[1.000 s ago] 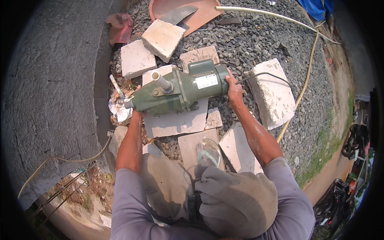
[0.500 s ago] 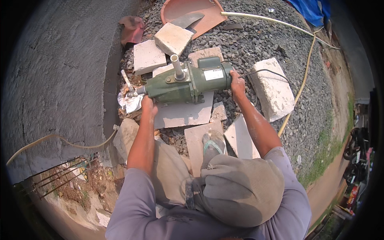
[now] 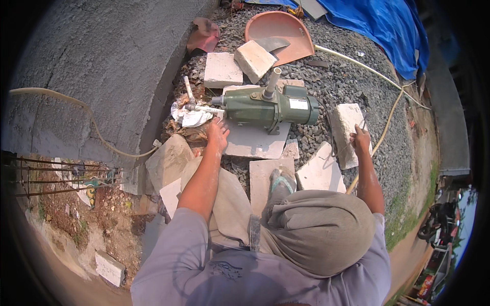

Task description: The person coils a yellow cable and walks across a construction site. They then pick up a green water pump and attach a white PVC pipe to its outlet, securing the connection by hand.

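A green electric water pump [image 3: 250, 108] lies on pale blocks, with an upright pipe stub [image 3: 273, 81] on its top. My left hand [image 3: 218, 134] is just below the pump's left end, its fingers apart, next to a white pipe piece [image 3: 208, 109]. Whether its fingertips touch the pump or pipe I cannot tell. Over the pale block [image 3: 349, 133] to the right of the pump, my right hand [image 3: 361, 138] has its fingers closed on a thin black cable. Most of the cable is hard to follow against the gravel and block.
Dark gravel [image 3: 337, 81] surrounds the blocks. Behind the pump lies an orange basin [image 3: 298, 43]. A pale hose [image 3: 390, 109] curves along the right, with a blue tarp [image 3: 377, 30] beyond. A grey rendered wall [image 3: 112, 61] stands at left; rusty rebar [image 3: 56, 173] juts below it.
My right hand has left the pump's motor end and moved right to the cable. My left hand has come off the pump's left end. The head view has shifted.
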`<action>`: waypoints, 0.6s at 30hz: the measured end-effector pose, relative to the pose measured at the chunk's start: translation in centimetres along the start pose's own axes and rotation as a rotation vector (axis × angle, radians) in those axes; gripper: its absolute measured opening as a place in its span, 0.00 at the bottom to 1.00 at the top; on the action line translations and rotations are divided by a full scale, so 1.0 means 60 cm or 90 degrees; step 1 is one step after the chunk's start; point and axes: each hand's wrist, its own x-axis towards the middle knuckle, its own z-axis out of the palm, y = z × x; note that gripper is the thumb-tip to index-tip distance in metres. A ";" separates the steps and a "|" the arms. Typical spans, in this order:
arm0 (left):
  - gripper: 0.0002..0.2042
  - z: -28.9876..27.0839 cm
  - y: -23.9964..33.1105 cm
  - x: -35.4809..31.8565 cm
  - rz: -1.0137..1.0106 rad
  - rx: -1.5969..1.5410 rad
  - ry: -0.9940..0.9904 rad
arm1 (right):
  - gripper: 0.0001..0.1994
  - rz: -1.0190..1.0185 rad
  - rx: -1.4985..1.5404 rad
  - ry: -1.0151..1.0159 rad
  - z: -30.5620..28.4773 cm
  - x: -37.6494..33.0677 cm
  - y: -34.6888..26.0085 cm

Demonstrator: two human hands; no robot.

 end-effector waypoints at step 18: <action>0.25 -0.142 0.104 -0.111 0.008 0.120 -0.033 | 0.35 -0.472 -0.647 -0.178 0.255 -0.223 -0.059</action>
